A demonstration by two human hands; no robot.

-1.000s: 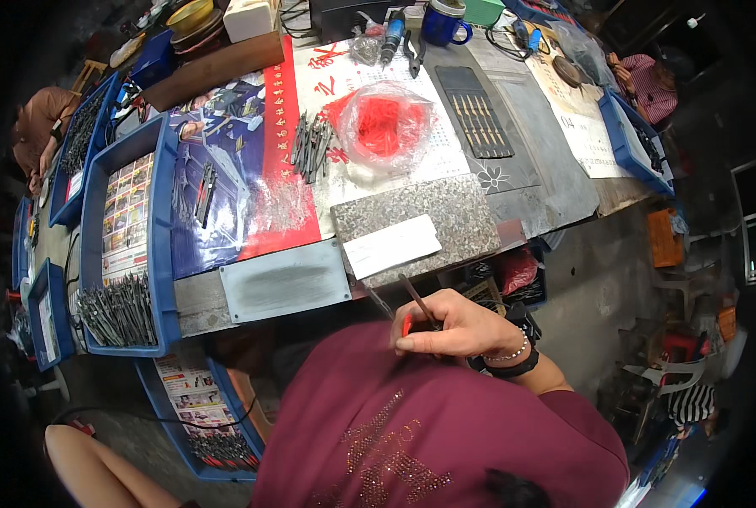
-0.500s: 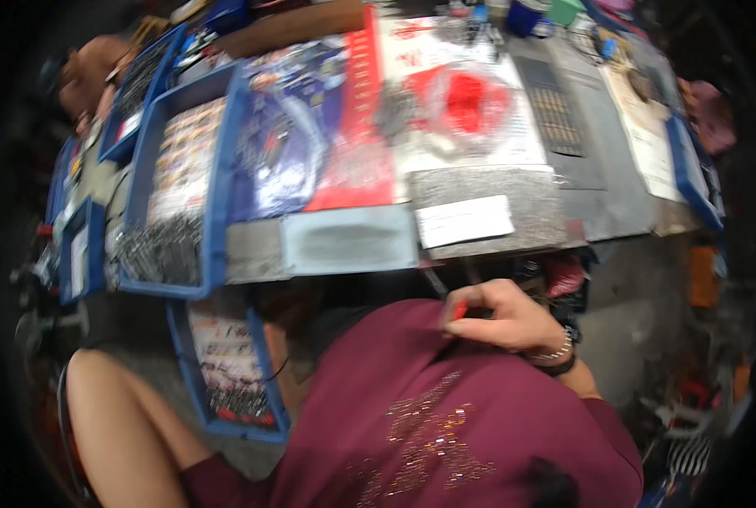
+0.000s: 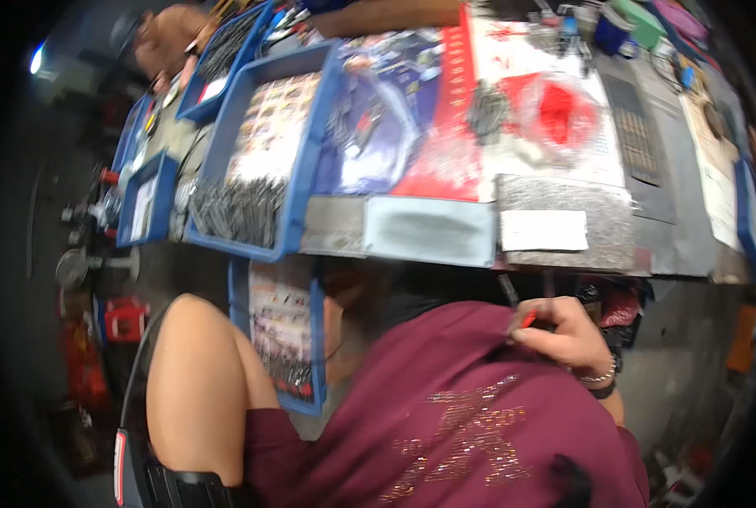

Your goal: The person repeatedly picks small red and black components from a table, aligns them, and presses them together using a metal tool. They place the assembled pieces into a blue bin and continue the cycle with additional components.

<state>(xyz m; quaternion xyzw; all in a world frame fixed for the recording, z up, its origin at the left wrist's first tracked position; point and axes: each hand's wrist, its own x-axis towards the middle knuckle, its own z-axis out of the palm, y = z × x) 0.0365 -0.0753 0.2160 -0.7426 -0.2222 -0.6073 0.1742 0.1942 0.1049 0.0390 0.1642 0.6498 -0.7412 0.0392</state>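
Observation:
My right hand (image 3: 566, 335) is closed around a thin dark tool with a red grip (image 3: 517, 306), held against my maroon shirt just below the workbench's front edge (image 3: 428, 254). The tool's dark tip points up toward the bench. A bracelet and a dark band sit on that wrist. My left hand is not in the picture; only my bare knee (image 3: 198, 372) shows at the lower left.
On the bench lie a grey plate with a white card (image 3: 544, 229), a red plastic bag (image 3: 568, 114), a blue tray of metal pieces (image 3: 241, 207) and more blue trays at the left. Another blue tray (image 3: 280, 334) stands on the floor under the bench.
The view has swung left and down, bringing the floor, the knee and the left trays into sight. My right hand stays closed on the tool near my chest.

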